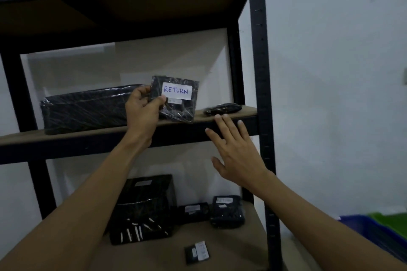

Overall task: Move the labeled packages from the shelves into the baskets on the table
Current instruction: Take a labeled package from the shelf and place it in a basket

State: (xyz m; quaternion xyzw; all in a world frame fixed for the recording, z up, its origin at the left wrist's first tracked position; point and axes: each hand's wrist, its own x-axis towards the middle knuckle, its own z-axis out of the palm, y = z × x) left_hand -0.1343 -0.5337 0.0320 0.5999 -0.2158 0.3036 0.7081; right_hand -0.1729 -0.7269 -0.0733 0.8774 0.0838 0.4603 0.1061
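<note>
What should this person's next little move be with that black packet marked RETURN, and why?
Probably lift the black plastic-wrapped packet labelled RETURN clear of the brown shelf board and carry it down-right toward the blue plastic basket. The left hand pinches the packet's edge, and the right hand is open.

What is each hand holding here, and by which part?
The left hand pinches the black package labeled RETURN at its left edge, thumb on the front. The right hand is open and holds nothing.
</note>
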